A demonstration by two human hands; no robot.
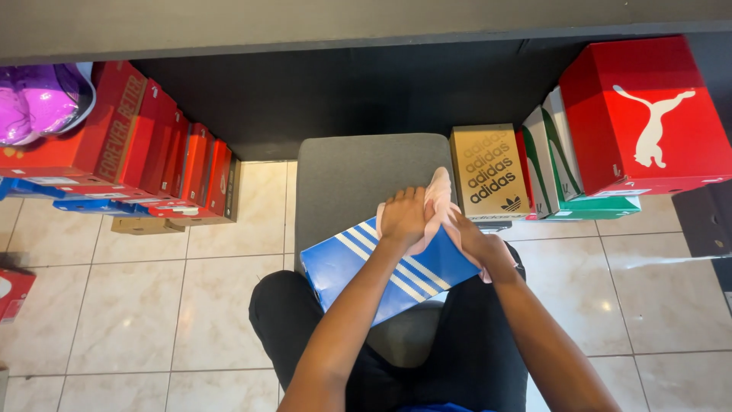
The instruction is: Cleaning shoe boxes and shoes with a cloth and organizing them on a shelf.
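A blue shoe box with white stripes (pixel 358 267) lies tilted across my lap and the grey padded stool (pixel 343 175) in front of me. A pale pink shoe (pixel 439 200) rests on top of the box. My left hand (pixel 402 217) presses down on the shoe from the left, fingers curled over it. My right hand (pixel 474 241) grips the shoe's right side, at the box's far right corner. The lower part of the shoe is hidden under my hands.
Red shoe boxes (pixel 145 152) and blue ones stand stacked at the left under a dark shelf. At the right stand a gold box (pixel 488 172), green-and-white boxes (pixel 557 160) and a large red box (pixel 648 114). Beige floor tiles (pixel 152 305) surround the stool.
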